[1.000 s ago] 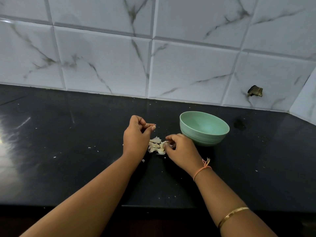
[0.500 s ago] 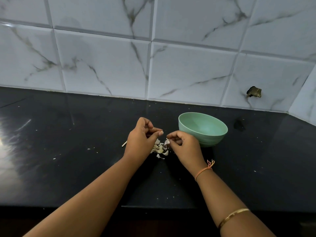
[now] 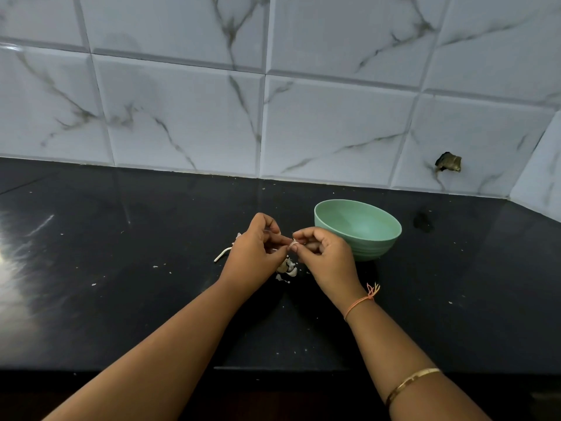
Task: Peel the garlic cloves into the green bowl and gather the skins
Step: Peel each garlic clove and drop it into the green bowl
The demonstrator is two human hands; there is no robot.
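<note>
1. Head view: the left hand (image 3: 255, 253) and right hand (image 3: 328, 256) meet just above the black tabletop (image 3: 121, 284), raised together so the fingertips can work on one garlic clove (image 3: 294, 244) between them
2. The green bowl (image 3: 373, 249) stands just beside the right hand, likely so a peeled clove can be dropped in with a short move; no clove shows in the visible part of its inside
3. A small heap of garlic skins (image 3: 287, 268) lies on the tabletop right below the hands, probably where the peel falls, which keeps it together for gathering; a pale garlic stem (image 3: 223, 255) lies just left of the left hand
4. Left grip: fingers curled, thumb and forefinger tips pinching the clove's left end
5. Right grip: fingers curled close, thumb and forefinger pinching the clove's right side, seemingly at its skin; which part is peel I cannot tell
</note>
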